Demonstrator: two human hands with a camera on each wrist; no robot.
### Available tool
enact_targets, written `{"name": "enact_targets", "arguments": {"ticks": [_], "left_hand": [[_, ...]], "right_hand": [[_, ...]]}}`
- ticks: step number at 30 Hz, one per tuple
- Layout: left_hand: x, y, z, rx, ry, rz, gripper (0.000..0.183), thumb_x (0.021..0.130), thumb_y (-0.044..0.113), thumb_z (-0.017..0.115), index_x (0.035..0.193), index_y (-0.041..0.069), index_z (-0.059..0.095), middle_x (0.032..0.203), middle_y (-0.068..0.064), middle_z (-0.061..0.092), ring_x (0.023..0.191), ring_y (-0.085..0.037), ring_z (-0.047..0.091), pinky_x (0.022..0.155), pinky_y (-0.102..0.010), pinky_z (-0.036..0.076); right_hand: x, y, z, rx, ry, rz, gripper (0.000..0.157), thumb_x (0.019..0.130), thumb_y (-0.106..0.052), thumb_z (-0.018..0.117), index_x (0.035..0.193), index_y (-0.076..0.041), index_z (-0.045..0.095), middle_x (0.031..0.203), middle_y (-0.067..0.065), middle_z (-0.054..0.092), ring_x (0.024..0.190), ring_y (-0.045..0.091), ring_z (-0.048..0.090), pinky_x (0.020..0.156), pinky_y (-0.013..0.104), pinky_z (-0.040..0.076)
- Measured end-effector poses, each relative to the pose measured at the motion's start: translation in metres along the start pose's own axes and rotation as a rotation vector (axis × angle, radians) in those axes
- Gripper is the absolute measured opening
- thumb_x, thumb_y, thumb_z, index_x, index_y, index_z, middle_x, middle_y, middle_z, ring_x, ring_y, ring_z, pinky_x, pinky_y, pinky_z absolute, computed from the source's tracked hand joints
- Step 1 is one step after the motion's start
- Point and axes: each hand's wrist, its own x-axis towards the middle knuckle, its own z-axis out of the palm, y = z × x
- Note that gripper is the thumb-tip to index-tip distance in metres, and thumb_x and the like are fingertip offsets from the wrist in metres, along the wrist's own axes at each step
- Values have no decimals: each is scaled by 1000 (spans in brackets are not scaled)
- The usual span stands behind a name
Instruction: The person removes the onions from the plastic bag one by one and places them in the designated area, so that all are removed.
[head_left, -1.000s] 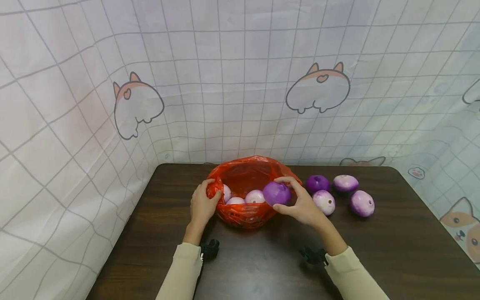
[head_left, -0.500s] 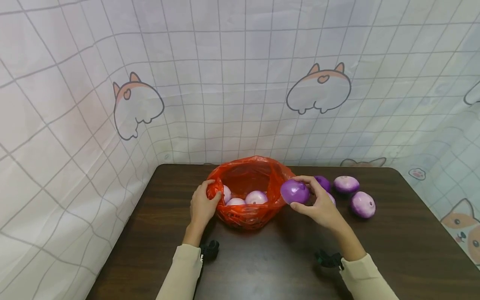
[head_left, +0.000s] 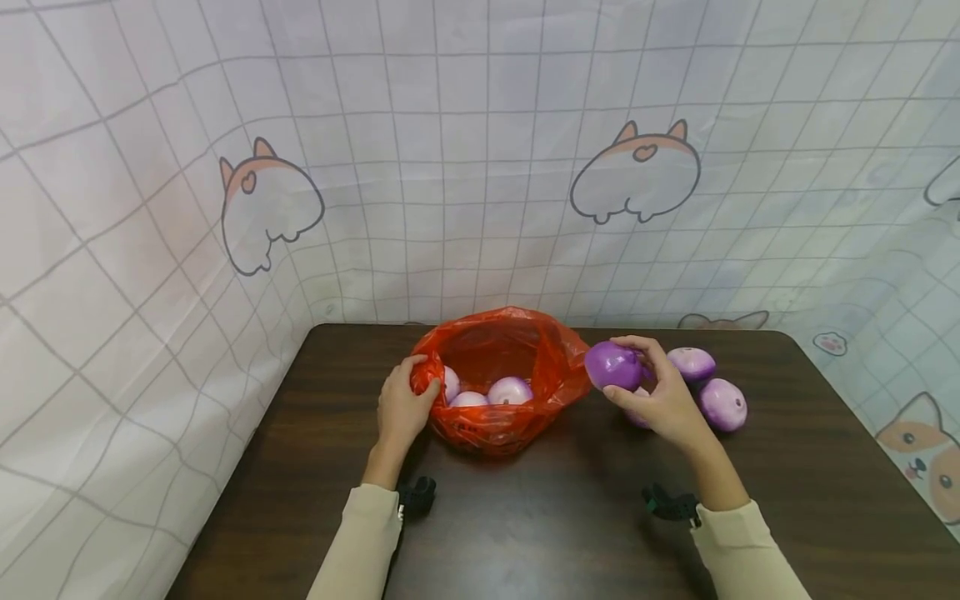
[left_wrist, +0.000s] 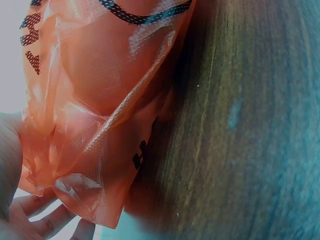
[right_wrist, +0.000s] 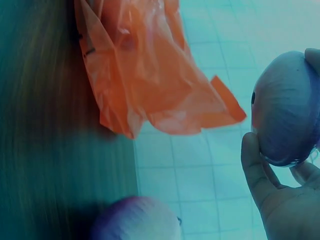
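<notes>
My left hand (head_left: 401,407) grips the bunched left rim of a red plastic bag (head_left: 495,429), which stands with its mouth spread wide. Inside lie several whitish-purple onions (head_left: 510,390). My right hand (head_left: 667,407) holds a glossy purple onion (head_left: 611,365) between thumb and fingers, just outside the bag's right rim. In the right wrist view this onion (right_wrist: 285,107) shows a pale side with fine lines, apart from the bag. The left wrist view has the bag's printed side (left_wrist: 95,65) close up, fingers (left_wrist: 52,220) behind its gathered edge.
To the right on the dark wooden table (head_left: 510,533) lie more onions; one (head_left: 692,364) is at the back and one (head_left: 723,405) nearer. Another (head_left: 637,412) is partly hidden behind my right hand. A grid-patterned cloth (head_left: 480,167) hangs behind the table.
My right hand has moved right with the purple onion, from over the bag's right side to outside its rim. The left hand keeps its grip on the bag.
</notes>
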Motion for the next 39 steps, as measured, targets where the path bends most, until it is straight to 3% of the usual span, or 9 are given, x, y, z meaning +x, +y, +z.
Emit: {"name": "enact_targets", "arguments": {"ticks": [8, 18, 25, 32, 39], "left_hand": [[-1, 1, 0, -7, 1, -4, 46, 94, 34, 71, 137, 23, 58, 133, -14, 63, 120, -37, 60, 103, -62, 49], [-1, -1, -1, 5, 14, -2, 45, 94, 34, 71, 136, 23, 59, 131, -13, 64, 118, -37, 60, 102, -61, 50], [-1, 0, 1, -3, 8, -1, 46, 94, 35, 71, 136, 24, 59, 131, -13, 63, 118, -37, 60, 102, -61, 50], [-2, 1, 2, 3, 16, 12, 46, 93, 35, 71, 136, 24, 59, 130, -13, 64, 117, -37, 60, 101, -60, 50], [-1, 1, 1, -1, 18, 11, 46, 93, 33, 72, 136, 23, 59, 130, -14, 64, 117, -37, 60, 101, -60, 50]], "right_hand": [[-2, 7, -18, -31, 80, -2, 65, 91, -6, 75, 147, -12, 43, 140, 3, 49, 118, 9, 57, 96, 13, 50], [-3, 15, -36, -79, 174, 31, 63, 93, -11, 74, 147, -9, 41, 132, -7, 52, 111, 4, 59, 85, 13, 54], [-6, 23, -46, -132, 232, 83, 65, 95, -15, 73, 150, -8, 38, 136, 5, 49, 105, 2, 56, 82, 9, 49], [-8, 32, -52, -165, 265, 150, 67, 95, -22, 73, 151, -10, 37, 136, 7, 49, 100, 1, 54, 78, 12, 48], [-9, 38, -55, -181, 263, 234, 71, 96, -33, 71, 152, -11, 34, 150, 20, 42, 106, 9, 49, 77, 13, 46]]}}
